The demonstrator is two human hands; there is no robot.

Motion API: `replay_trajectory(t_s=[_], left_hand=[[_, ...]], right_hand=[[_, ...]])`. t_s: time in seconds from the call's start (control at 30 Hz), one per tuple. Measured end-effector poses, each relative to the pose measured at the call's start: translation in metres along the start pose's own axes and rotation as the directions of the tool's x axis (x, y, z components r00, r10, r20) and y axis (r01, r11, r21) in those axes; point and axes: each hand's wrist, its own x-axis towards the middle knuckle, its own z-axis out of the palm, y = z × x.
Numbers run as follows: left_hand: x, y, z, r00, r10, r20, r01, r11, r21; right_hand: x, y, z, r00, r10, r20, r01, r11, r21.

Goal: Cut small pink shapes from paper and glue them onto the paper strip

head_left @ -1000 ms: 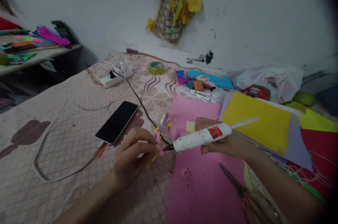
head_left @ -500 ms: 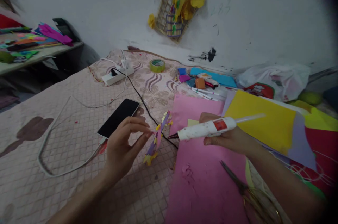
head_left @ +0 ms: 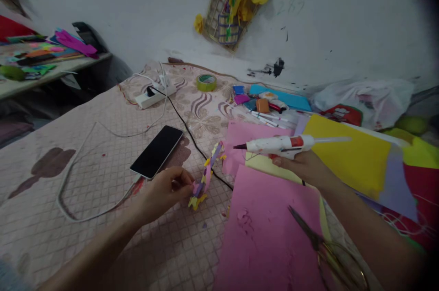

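Note:
My left hand (head_left: 174, 185) pinches the lower left side of a narrow purple and pink paper strip (head_left: 208, 173) trimmed with small yellow pieces. My right hand (head_left: 302, 163) is wrapped round a white glue gun (head_left: 274, 144) with a red patch. The gun's dark tip points left, above the pink paper and apart from the strip. A clear glue stick (head_left: 331, 139) juts from its back end. Pink sheets (head_left: 270, 227) lie below the gun, with a pale yellow sheet (head_left: 274, 166) between them.
Open scissors (head_left: 317, 243) rest on the pink sheet. A black phone (head_left: 157, 151) lies left, cabled. Behind are a power strip (head_left: 156, 96), green tape (head_left: 206, 83), clay packets (head_left: 262, 105) and markers. Yellow paper (head_left: 346, 163) and a plastic bag (head_left: 370, 99) are at right.
My left hand has moved down along the strip, to its lower part. My right hand has raised the glue gun up and away from the strip. The view has shifted slightly.

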Motion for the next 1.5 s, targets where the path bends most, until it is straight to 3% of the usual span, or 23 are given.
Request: replay_trajectory(t_s=[0.47,0.7,0.87,0.97,1.07,1.17,1.27,1.37,1.5], left_hand=[[0.005,0.001,0.007,0.999,0.039,-0.001,-0.037,0.951,0.306],[0.006,-0.002,0.011,0.996,0.07,-0.062,-0.05,0.958,0.283],[0.0,0.0,0.003,0.995,0.083,-0.062,-0.063,0.963,0.262],[-0.007,0.006,-0.002,0.963,0.179,-0.201,-0.101,0.932,0.349],[-0.015,0.018,0.005,0.894,0.316,-0.318,-0.16,0.888,0.431],[-0.02,0.028,0.027,0.867,0.427,-0.258,-0.294,0.855,0.428],[-0.021,0.033,0.053,0.87,0.489,-0.06,-0.431,0.815,0.386],[-0.018,0.035,0.072,0.882,0.464,0.077,-0.451,0.787,0.42],[-0.013,0.036,0.083,0.887,0.448,0.116,-0.439,0.737,0.513]], right_hand=[[-0.002,0.008,0.0,1.0,-0.009,-0.029,0.011,0.998,0.065],[-0.002,0.007,0.0,0.999,-0.007,-0.049,0.01,0.998,0.06],[-0.001,0.007,-0.001,0.999,-0.012,-0.051,0.013,1.0,0.028],[-0.001,0.005,-0.002,0.997,-0.011,-0.075,0.012,1.0,0.02],[-0.001,0.003,-0.002,0.997,-0.013,-0.079,0.014,1.0,0.014],[0.001,0.003,0.0,0.998,-0.016,-0.067,0.017,1.0,0.02],[0.002,0.003,0.001,0.997,-0.023,-0.068,0.025,0.999,0.035],[0.003,0.003,0.002,0.997,-0.035,-0.062,0.039,0.998,0.058],[0.003,0.001,0.002,0.998,-0.019,-0.061,0.023,0.997,0.071]])
